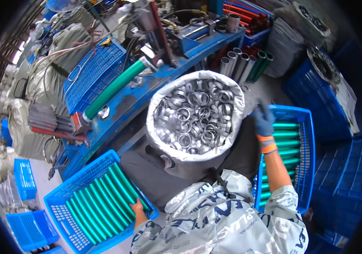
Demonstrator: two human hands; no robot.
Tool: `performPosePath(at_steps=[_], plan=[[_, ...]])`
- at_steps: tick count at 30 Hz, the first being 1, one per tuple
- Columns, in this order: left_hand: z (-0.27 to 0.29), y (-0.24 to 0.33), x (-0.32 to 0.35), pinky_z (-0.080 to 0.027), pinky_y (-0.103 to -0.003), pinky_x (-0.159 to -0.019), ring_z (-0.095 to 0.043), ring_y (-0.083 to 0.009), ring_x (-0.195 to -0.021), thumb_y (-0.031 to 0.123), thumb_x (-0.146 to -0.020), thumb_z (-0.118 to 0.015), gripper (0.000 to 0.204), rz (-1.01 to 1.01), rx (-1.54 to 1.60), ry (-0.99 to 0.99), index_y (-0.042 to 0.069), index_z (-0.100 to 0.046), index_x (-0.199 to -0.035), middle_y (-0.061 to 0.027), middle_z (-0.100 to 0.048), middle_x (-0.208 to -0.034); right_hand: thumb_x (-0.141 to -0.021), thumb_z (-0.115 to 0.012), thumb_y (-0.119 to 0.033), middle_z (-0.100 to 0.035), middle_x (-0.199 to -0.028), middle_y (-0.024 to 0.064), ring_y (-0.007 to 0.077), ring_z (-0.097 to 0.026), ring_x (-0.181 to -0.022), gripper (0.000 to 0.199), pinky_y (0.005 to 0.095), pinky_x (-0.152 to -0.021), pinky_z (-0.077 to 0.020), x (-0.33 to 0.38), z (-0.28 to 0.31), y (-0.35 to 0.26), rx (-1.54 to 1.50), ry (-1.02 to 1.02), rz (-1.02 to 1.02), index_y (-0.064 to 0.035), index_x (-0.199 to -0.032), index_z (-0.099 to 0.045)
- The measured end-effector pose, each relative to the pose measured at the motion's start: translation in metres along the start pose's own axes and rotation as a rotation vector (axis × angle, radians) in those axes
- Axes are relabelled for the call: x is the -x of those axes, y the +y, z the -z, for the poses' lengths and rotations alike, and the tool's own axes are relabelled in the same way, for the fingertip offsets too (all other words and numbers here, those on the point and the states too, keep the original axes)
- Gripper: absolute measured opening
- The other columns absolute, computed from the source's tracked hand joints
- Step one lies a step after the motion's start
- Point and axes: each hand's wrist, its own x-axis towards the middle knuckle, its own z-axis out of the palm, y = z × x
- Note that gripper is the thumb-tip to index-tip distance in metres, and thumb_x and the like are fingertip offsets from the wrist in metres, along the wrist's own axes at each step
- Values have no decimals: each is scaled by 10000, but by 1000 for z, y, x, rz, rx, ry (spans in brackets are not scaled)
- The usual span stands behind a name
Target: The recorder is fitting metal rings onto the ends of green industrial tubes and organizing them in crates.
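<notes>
My bare left hand [137, 206] is at the nearest of the green tubes [100, 203] lying side by side in a blue plastic basket [54, 195] on my left. Its fingers bend round that tube near the lower end. My right hand [265, 120], in a blue-grey glove with an orange cuff, is over the far left corner of another blue crate [310, 148] on my right. More green tubes [286, 144] lie in that crate. Motion smears the gloved fingers. Between my knees stands a white-lined round container [152, 122] full of silvery metal rings [198, 112].
A long green tube [115, 89] lies across a machine on the blue workbench [126, 103] ahead. Silver and green tubes [244, 63] stand beyond the ring container. Blue crates [316, 101] are stacked on the right. A tilted blue basket [94, 72] leans behind the bench.
</notes>
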Motion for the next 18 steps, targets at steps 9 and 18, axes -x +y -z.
performPosePath(at_steps=[9,18], plan=[[-3,-19,-21,-478,-530,-1290,-588,-487,-1506,440,-800,-996,1115,146,-69,-82,-86,-479,-1636,-330,-569,-1644,-872,-854,-473,-506,-1719,211,428,-570,-1495,1052,605,-1281,-400,-11,-181,-94,966,-456,391,-104,-1753,-412],[-3,-48,-28,-545,-443,-1147,-733,-379,-1266,154,-732,-945,872,103,784,-36,-151,-601,-1472,-267,-750,-1359,-859,-808,-231,-777,-1254,171,406,-750,-1048,711,557,-886,-592,-16,-208,-75,905,-516,534,-216,-1555,-662]])
